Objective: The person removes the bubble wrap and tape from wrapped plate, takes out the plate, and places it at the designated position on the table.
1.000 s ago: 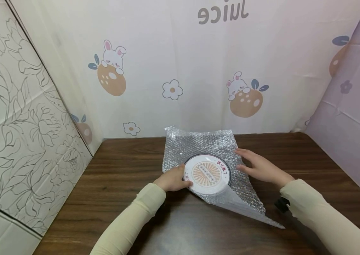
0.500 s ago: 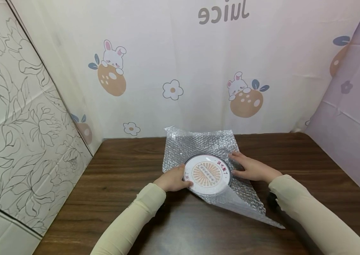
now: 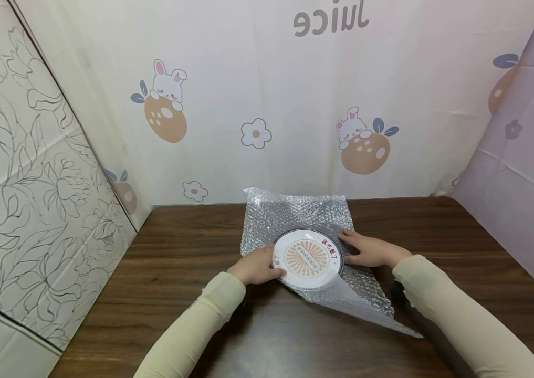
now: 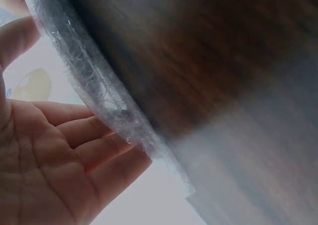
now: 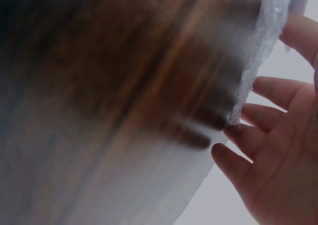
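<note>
A round white plate [image 3: 306, 257] with an orange sunburst centre and red characters lies on a sheet of bubble wrap [image 3: 297, 212] in the head view. Part of the wrap folds over the plate's front edge. My left hand [image 3: 254, 265] rests at the plate's left rim, thumb lying over the front-left edge. In the left wrist view its extended fingers [image 4: 104, 155] touch the wrapped edge. My right hand [image 3: 373, 251] is at the plate's right side, thumb and fingers spread. The right wrist view has its fingertips [image 5: 251, 140] at the wrap edge, some touching it.
Everything lies on a dark wooden table [image 3: 186, 231]. A printed curtain [image 3: 290, 157] hangs behind it, and a flower-patterned panel [image 3: 35, 173] stands at the left. One pointed corner of wrap [image 3: 389, 325] extends toward the front right.
My right hand has moved left and inward, from beside the wrap to the plate's right rim. The left hand, plate and wrap look nearly unchanged.
</note>
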The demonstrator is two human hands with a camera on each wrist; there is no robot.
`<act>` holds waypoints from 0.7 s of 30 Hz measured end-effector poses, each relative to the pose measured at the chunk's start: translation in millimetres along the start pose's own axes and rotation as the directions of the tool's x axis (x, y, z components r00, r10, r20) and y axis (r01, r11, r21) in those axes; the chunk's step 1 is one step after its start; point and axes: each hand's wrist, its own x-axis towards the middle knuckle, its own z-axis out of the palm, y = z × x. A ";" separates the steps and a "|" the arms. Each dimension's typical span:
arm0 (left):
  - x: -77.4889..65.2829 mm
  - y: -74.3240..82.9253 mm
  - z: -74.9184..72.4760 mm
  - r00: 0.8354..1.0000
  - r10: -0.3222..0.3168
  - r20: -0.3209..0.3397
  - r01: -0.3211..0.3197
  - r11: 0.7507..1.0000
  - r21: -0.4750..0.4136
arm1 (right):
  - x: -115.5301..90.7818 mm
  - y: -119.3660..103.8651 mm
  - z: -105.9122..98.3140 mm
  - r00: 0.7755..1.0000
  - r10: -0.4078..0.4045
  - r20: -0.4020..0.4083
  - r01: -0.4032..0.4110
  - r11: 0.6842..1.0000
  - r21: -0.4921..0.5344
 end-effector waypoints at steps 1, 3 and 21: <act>-0.2 0.1 0.0 1.000 -0.003 0.002 0.003 1.000 -0.001 | 0.2 0.0 -0.1 1.000 0.002 0.004 -0.002 1.000 -0.002; -0.4 0.1 -0.3 1.000 -0.003 0.003 0.003 1.000 -0.005 | 0.5 0.3 -0.2 1.000 0.005 0.012 -0.005 1.000 -0.001; -0.8 -5.7 -3.0 0.998 0.029 -0.052 -0.036 0.990 -0.137 | 4.3 2.9 -0.6 0.999 0.016 0.031 -0.016 1.000 -0.010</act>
